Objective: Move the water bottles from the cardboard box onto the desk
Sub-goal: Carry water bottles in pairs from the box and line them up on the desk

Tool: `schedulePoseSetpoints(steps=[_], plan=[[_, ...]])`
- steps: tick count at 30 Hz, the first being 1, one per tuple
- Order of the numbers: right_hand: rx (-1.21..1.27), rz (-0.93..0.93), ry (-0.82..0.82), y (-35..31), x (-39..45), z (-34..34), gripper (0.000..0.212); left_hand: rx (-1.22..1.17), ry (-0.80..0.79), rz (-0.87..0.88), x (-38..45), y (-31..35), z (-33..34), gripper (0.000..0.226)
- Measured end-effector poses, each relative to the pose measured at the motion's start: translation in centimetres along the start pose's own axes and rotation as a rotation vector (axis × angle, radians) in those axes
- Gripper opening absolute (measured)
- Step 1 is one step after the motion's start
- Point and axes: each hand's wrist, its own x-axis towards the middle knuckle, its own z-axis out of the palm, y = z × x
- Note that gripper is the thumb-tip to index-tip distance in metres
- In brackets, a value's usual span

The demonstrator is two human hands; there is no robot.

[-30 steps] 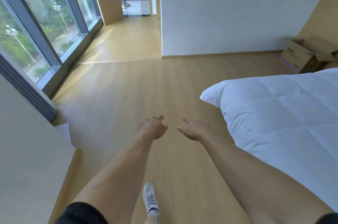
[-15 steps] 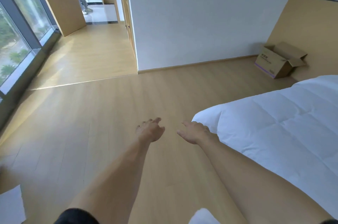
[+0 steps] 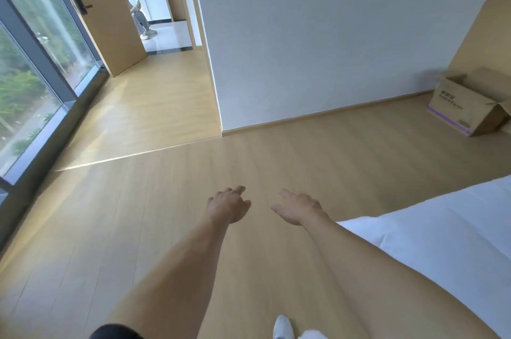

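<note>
At the bottom edge I see the tip of a white shoe (image 3: 282,327) on the wooden floor (image 3: 166,228), and a dark sleeve (image 3: 116,331) at the lower left. From there my two bare forearms reach forward over the floor.

The left hand (image 3: 227,206) is held in the air with the palm down. Its fingers are loosely bent and it holds nothing. The right hand (image 3: 300,208) is just beside it, a little apart, also palm down. Its fingers are spread and relaxed, and it is empty too. Neither hand touches anything.

To the right of the right arm is a bed with a white quilt (image 3: 448,242). Its corner comes near the right forearm.

Further away, at the far right, the cardboard box (image 3: 464,106) stands on the floor against a light wooden panel (image 3: 481,34), well apart from both hands. Its flaps are open, and it has dark print and a purple stripe on the side. I cannot see inside it, so I cannot tell if there are bottles in it.

Behind is a white wall (image 3: 318,34). On the left is a big window (image 3: 33,62) with green trees outside. Beyond it an open wooden door (image 3: 102,15) shows a hallway, where a person (image 3: 139,16) is sitting.
</note>
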Motion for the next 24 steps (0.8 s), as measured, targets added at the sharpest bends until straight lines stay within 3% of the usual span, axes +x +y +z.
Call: schedulePoseSetpoints(steps=[5,12,24], plan=[[0.014,-0.017,0.025,0.7,9.9,-7.4,0.06,-0.006,0.057,0.011,10.6,3.9,-6.6,0.056],[0.011,0.047,0.049,4.9,20.0,-14.3,0.063,0.082,0.019,0.1,23.5,10.5,-10.4,0.057],[0.108,0.439,0.12,17.3,39.0,-25.9,0.061,0.166,-0.063,0.454,50.4,27.9,-16.5,0.056]])
